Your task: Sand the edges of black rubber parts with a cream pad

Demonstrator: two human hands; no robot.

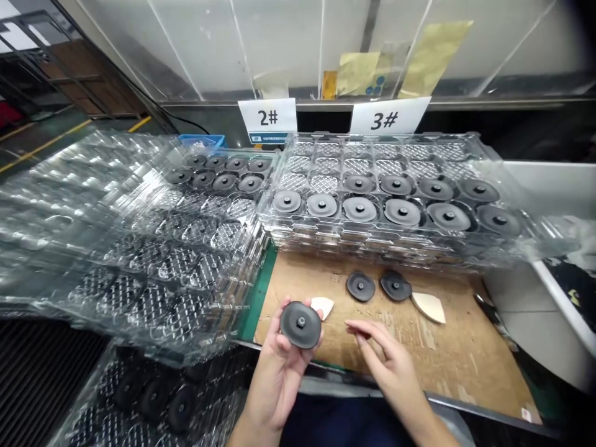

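Observation:
A dark, rounded disc [300, 325] with a small knob at its centre is held up by my left hand [279, 372], whose fingers wrap its edges. To its right, my right hand [388, 360] hovers over the brown board [456, 360], thumb and fingers apart, holding nothing. Just behind the held disc lies a cream-coloured pad [322, 306]. Two more dark discs, one on the left [361, 286] and one on the right [395, 285], rest on the board beyond my right hand. Beside them sits another cream pad [428, 307].
Behind the board, a stack of clear trays [316, 233] holds several discs under the "3#" sign [388, 116]. More clear trays [186, 273] spread across the left, near the "2#" sign [269, 118] and a blue bin [202, 141]. A white surface [549, 192] stands at the right.

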